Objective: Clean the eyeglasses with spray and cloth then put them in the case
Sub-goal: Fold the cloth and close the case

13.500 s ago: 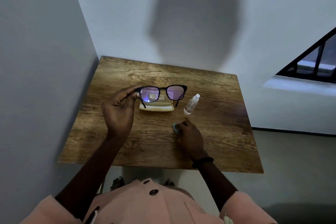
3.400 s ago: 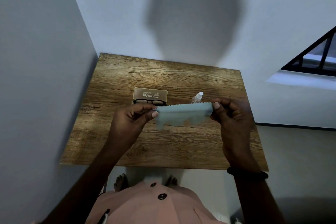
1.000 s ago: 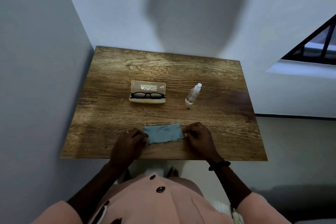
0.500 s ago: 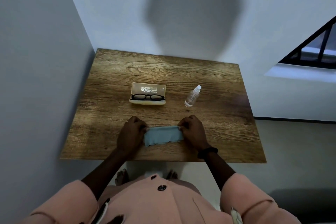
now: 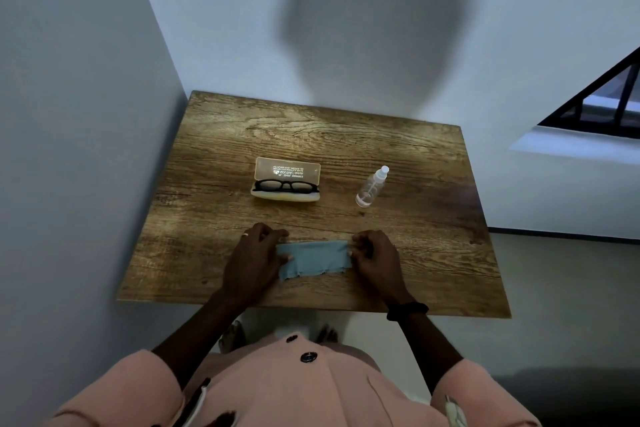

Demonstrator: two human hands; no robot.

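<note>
Black-framed eyeglasses (image 5: 286, 185) lie folded inside an open yellowish case (image 5: 286, 198) at the middle of the wooden table (image 5: 415, 253); the case lid (image 5: 287, 170) stands up behind them. A clear spray bottle (image 5: 370, 188) with a white cap lies on its side to the right of the case. Near the front edge a blue-grey cloth (image 5: 313, 258) lies folded flat on the table. My left hand (image 5: 254, 262) pinches its left end and my right hand (image 5: 375, 258) pinches its right end.
The table fits into a corner, with a wall along its left side and another behind it. A dark window frame (image 5: 595, 104) shows at the upper right. Bare floor lies to the right of the table and below its front edge.
The cloth, held stretched in the air 3.4 s ago, has come down onto the table and been folded. Over the last second both hands have stayed at its ends.
</note>
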